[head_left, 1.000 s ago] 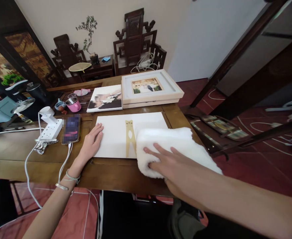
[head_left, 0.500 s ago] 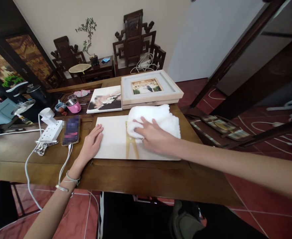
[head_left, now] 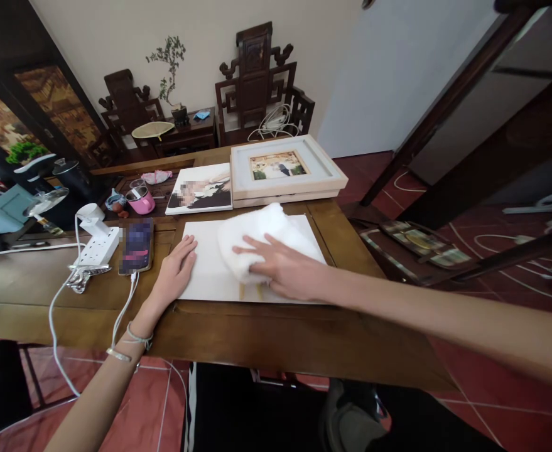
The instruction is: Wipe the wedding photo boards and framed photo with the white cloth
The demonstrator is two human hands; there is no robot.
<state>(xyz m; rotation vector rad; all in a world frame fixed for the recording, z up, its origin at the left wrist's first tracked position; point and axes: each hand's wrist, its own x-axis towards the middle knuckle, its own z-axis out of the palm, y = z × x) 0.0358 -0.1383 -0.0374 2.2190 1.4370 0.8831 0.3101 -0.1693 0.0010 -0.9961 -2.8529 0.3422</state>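
Note:
A white flat panel (head_left: 205,276) lies on the wooden table in front of me. My left hand (head_left: 176,269) rests on its left edge, fingers stretched out and holding nothing. On the panel's right half my right hand (head_left: 287,267) presses a bunched white cloth (head_left: 261,223), its fingers spread over the top and its thumb at a fold. Two tan, leg-like strips (head_left: 242,291) show on the panel below the cloth; their upper part is hidden under it.
Beyond the panel are a photo print (head_left: 200,188) and a pale wooden picture frame (head_left: 287,166) atop another flat piece. To the left are a phone (head_left: 135,248) on a cable, a power strip (head_left: 100,246) and a pink mug (head_left: 140,201). The table's right edge (head_left: 374,251) is near.
My right hand has slid the cloth left and slightly towards me, covering most of the tan strips. My left hand stays on the panel's left edge.

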